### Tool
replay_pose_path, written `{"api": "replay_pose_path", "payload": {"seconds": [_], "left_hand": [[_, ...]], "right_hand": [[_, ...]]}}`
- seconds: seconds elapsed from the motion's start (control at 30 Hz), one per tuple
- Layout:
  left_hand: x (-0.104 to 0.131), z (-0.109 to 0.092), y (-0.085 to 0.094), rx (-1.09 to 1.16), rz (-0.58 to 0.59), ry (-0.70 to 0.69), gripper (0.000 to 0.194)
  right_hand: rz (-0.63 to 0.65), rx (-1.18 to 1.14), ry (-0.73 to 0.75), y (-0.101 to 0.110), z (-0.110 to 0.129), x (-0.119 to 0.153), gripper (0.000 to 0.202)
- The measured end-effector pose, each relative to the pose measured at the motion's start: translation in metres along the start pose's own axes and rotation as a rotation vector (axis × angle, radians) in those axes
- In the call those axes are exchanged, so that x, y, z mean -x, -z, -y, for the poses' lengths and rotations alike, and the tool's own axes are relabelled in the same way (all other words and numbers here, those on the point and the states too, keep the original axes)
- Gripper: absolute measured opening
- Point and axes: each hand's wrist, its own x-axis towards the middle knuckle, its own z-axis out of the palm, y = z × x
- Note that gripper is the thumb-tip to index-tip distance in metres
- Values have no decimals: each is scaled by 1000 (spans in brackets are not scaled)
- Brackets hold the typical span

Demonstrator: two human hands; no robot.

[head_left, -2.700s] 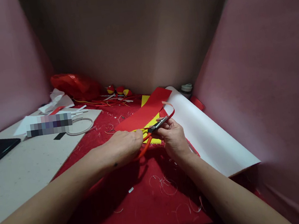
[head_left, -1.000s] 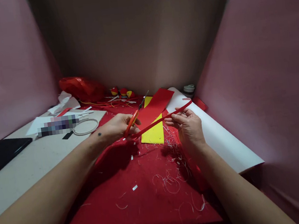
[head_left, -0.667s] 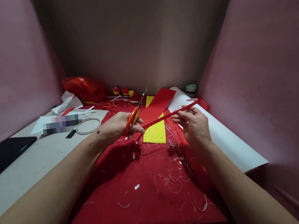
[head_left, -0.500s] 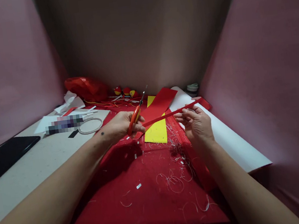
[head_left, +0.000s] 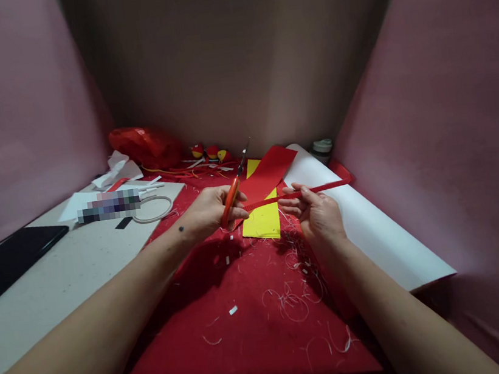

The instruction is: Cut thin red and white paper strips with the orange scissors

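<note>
My left hand (head_left: 209, 212) is closed on a pair of orange-handled scissors (head_left: 231, 200), their blades pointing up and away from me. The left end of a narrow, ribbed red strip (head_left: 328, 186) runs in at the fingers of that hand. Further along, the strip passes between the thumb and fingers of my right hand (head_left: 320, 214), which is closed on it with the palm turned up. Under the strip lie a yellow sheet (head_left: 261, 225) and a wide red piece (head_left: 265, 169) set slantwise.
Loose threads (head_left: 292, 304) and small white scraps litter the red cloth (head_left: 182, 343). A white sheet (head_left: 390, 242) lies on the right. On the left board (head_left: 73, 284) are a black flat device (head_left: 15, 261) and a ring (head_left: 154, 209). Behind stand a red bag (head_left: 147, 145) and small red-yellow figures (head_left: 212, 152).
My right hand has slid left and slightly down along the strip, toward my left hand. The strip's right part now lies lower and flatter. The scissors stay in my left hand.
</note>
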Motion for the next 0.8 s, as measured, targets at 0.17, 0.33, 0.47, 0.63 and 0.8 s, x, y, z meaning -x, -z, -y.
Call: {"api": "replay_pose_path", "payload": {"seconds": [0.17,0.33,0.47,0.63,0.8], "left_hand": [[-4,0,7,-49,-73,19,21],[-4,-1,12,-47,-123,-6,21],[-6,0,19,-40,-162,-45,20],[-6,-1,22,-48,-205,-74,23],[-2,-2,11,-32,-205,-91,25]], "right_hand": [[-38,-24,39,-1,9,0,13],[-41,-14,51,-1,11,1,13],[-36,-15,83,2,10,-3,14],[-10,-12,89,4,12,-5,18],[40,-95,78,-2,10,0,25]]}}
